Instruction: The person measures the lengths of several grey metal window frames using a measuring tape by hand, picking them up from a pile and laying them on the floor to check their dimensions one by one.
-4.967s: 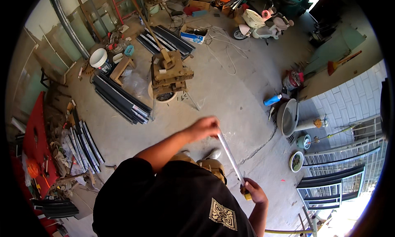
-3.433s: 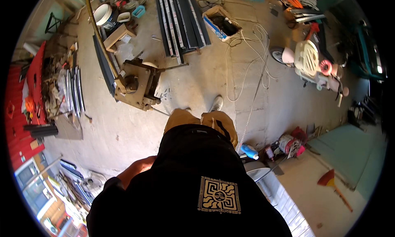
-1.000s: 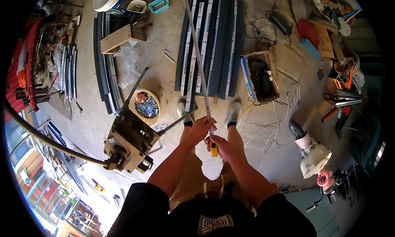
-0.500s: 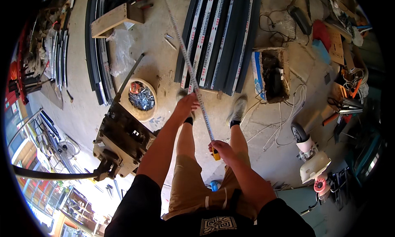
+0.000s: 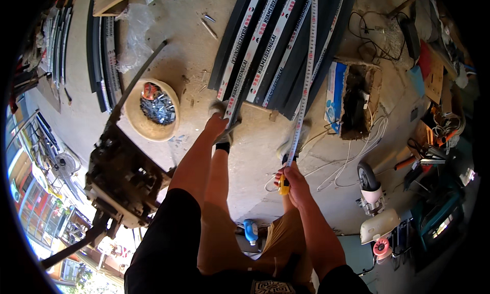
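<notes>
In my right hand [image 5: 295,184] is a yellow tape measure [image 5: 284,186], its fingers wrapped round the case. The white blade [image 5: 305,84] is drawn far out from it, crossing over the right part of a bundle of dark long profiles [image 5: 291,102] and leaving the top of the view. My left hand [image 5: 217,125] is closed on the near end of one dark profile with a white printed strip [image 5: 239,97], which sticks out toward me past its neighbours. Part of that end is hidden by my fingers.
A round tub of small metal pieces [image 5: 159,110] stands left, beside a dark machine with a long lever [image 5: 127,174]. An open box [image 5: 357,102] and loose white cable [image 5: 365,148] lie right. A blue bottle [image 5: 250,231] is near my legs.
My right hand has moved right with the tape measure, and the blade has swung right across the profiles. My left hand, earlier beside the blade, is now on a profile, whose end has come nearer.
</notes>
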`<state>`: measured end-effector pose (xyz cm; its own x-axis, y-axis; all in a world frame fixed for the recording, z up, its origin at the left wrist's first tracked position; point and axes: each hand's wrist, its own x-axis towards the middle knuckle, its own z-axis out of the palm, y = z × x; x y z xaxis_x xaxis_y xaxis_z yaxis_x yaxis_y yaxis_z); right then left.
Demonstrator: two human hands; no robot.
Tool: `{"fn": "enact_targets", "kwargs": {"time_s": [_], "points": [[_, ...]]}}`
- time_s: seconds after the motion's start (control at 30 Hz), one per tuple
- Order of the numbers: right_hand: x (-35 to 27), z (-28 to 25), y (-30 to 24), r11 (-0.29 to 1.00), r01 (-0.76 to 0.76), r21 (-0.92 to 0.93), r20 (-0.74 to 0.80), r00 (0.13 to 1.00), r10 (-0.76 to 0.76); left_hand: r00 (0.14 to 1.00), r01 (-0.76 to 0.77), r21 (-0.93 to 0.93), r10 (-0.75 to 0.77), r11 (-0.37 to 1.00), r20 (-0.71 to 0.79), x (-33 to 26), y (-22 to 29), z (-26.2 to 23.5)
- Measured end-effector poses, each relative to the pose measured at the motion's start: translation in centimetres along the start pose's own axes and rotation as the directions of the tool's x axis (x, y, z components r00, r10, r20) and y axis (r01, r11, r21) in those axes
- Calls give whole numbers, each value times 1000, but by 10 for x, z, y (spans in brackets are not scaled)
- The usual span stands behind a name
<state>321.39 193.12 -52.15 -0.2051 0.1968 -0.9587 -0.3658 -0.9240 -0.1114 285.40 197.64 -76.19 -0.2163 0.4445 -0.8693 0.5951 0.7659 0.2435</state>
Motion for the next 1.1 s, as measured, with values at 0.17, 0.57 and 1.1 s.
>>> {"fn": "enact_targets", "kwargs": {"time_s": [0.17,0.57,1.1], "points": [[37,-20,24,991,-53,121,122,992,38,960,265,-112,-251,958,125,46,-17,31],[51,-17,11,985,-96,146,50,995,90,937,350,-925,-66,146,344,34,31,-1],[134,61,-49,995,19,96,18,1000,-21,956,280,-960,-81,-12,280,51,62,-7]]}}
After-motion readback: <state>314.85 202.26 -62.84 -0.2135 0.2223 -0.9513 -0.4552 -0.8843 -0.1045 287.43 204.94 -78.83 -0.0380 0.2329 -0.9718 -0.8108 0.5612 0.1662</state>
